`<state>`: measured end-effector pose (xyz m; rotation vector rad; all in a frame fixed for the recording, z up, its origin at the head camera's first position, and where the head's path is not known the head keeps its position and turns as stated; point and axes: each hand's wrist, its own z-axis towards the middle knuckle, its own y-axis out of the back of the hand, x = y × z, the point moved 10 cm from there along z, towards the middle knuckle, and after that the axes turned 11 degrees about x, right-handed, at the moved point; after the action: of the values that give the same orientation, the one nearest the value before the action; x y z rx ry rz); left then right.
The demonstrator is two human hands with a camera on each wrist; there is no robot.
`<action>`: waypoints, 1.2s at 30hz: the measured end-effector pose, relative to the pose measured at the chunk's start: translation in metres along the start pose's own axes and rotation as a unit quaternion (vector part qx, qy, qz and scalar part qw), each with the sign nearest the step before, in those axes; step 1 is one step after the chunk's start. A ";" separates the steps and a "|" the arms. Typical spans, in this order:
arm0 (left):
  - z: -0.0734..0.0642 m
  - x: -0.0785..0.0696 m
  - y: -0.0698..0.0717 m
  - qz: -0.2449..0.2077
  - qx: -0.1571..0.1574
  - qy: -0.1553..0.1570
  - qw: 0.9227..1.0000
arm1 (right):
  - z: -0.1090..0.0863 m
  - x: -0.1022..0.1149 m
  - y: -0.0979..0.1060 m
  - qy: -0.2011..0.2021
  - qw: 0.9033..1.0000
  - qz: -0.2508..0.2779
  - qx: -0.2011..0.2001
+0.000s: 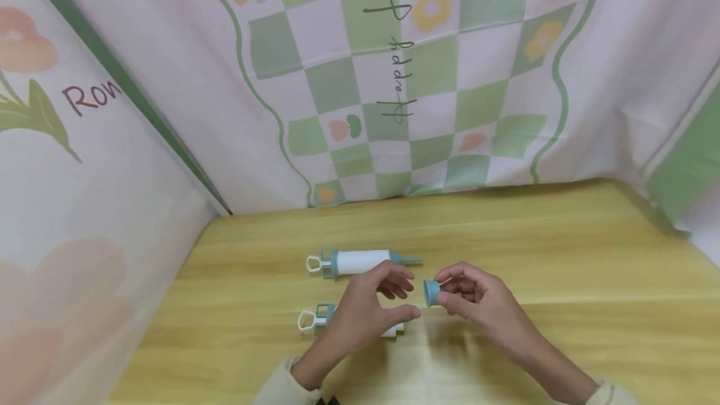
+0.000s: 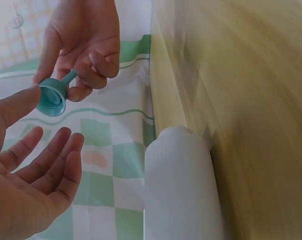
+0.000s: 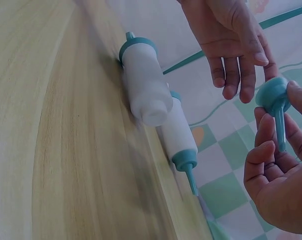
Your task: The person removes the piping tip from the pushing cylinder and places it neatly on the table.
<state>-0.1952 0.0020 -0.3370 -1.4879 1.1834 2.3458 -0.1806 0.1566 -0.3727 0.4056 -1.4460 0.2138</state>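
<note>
My right hand point(image 1: 495, 308) pinches a teal nozzle cap point(image 1: 431, 293) between thumb and fingers. In the right wrist view the cap point(image 3: 272, 94) shows its thin spout pointing down. My left hand point(image 1: 360, 311) is just left of it, thumb and fingers spread and relaxed, holding nothing. A white syringe-like dispenser without a nozzle point(image 3: 147, 82) lies on the table, partly hidden under my left hand in the head view; its white ring handle point(image 1: 306, 320) shows. Farther back lies a second dispenser point(image 1: 362, 262) with its teal nozzle point(image 1: 409, 260) on.
The dispensers lie on a wood-grain table point(image 1: 590, 255), handles to the left. A printed curtain point(image 1: 388, 80) with green checks hangs along the back edge, and a white floral cloth point(image 1: 101, 205) hangs at the left side.
</note>
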 end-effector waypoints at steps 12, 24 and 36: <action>0.002 0.000 -0.008 -0.035 0.007 0.005 0.999 | 0.003 0.001 -0.008 0.014 1.000 -0.006 0.010; 0.001 0.000 -0.008 -0.027 0.007 0.003 1.000 | 0.005 0.000 -0.014 0.007 1.000 -0.012 0.016; -0.001 0.001 -0.003 -0.039 -0.005 0.006 0.999 | 0.006 0.000 -0.013 0.018 0.999 0.002 0.037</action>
<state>-0.1937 0.0032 -0.3394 -1.5242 1.0956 2.2988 -0.1805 0.1420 -0.3738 0.4579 -1.4060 0.2773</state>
